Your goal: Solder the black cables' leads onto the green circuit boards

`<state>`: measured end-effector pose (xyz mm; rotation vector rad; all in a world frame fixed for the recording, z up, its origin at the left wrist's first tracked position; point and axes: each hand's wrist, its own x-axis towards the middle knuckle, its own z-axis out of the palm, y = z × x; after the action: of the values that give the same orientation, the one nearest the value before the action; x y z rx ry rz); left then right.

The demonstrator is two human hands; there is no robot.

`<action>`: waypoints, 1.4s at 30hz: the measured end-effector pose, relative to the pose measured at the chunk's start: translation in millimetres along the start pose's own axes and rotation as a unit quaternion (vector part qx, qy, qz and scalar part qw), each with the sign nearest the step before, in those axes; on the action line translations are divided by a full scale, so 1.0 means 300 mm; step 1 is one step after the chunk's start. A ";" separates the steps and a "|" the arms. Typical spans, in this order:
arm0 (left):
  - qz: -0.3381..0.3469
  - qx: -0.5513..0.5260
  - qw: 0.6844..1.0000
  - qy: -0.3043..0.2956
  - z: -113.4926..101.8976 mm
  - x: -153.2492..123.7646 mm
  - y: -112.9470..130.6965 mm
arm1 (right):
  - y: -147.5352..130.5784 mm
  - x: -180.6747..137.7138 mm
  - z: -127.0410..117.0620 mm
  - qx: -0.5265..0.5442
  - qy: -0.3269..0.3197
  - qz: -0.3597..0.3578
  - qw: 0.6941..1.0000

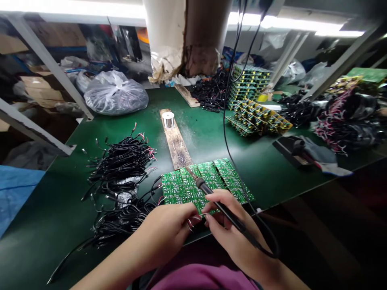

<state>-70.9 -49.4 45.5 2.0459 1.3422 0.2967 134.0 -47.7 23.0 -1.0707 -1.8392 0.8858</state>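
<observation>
A row of green circuit boards lies side by side on the green table, close to the front edge. My right hand is closed round a black soldering iron, whose tip rests over the boards. My left hand is pinched on thin red and white wire ends at the near edge of the boards. Both hands nearly touch each other.
A heap of black cables lies left of the boards. A scorched wooden strip carries a solder spool. Stacked boards and more cable heaps fill the back right. A plastic bag sits back left.
</observation>
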 end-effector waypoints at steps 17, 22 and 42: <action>0.013 0.030 0.996 0.081 -0.007 -0.023 -0.036 | 0.044 -0.022 0.026 0.040 0.000 0.035 0.999; -0.059 0.267 0.941 0.201 -0.168 -0.040 -0.069 | 0.045 -0.050 -0.046 0.032 0.040 0.054 0.997; -0.082 0.210 0.974 -0.017 0.093 0.009 -0.050 | -0.003 -0.186 -0.186 -0.153 0.012 0.111 0.982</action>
<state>-66.3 -54.5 14.6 2.2432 1.6500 -0.1062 200.6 -89.2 31.0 -1.4944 -1.9021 0.7233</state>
